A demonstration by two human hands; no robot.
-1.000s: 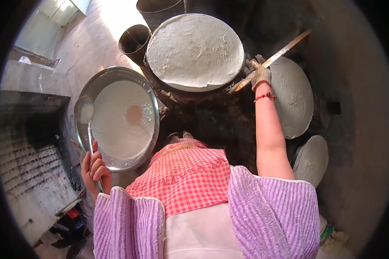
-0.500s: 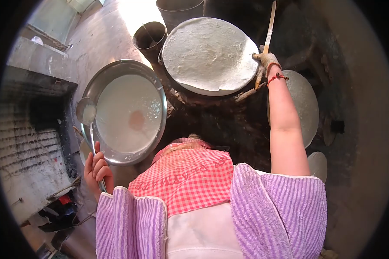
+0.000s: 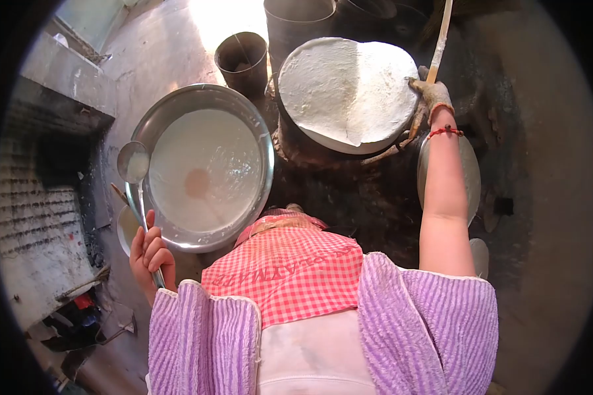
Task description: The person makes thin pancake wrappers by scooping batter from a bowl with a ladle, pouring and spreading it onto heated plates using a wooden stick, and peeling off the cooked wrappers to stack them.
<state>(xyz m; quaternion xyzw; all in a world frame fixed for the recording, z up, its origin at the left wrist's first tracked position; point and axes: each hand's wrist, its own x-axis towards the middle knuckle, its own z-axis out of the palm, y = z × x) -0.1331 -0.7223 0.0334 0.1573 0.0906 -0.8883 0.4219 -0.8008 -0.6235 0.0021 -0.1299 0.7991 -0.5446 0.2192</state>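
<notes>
In my left hand (image 3: 153,258) is the handle of a metal ladle (image 3: 134,163), its bowl holding some whitish liquid. The ladle is above the left rim of a wide metal basin (image 3: 266,158) of milky white liquid (image 3: 207,141). My right hand (image 3: 432,96), in a stained glove, grips a flat wooden stick (image 3: 441,43) that points up and away. Its fingers reach the right edge of a round white sheet (image 3: 346,89) lying over a dark-rimmed pot; whether they pinch the sheet, I cannot tell.
Behind the basin stands a dark bucket (image 3: 242,64), with a larger dark vessel (image 3: 299,26) further back. Under my right forearm lies a pale round surface (image 3: 469,178). A low wall (image 3: 36,217) is at the left.
The view has shifted, so basin and pot appear further right. More of the pot's dark left rim shows beside the white sheet. Both hands keep their grips.
</notes>
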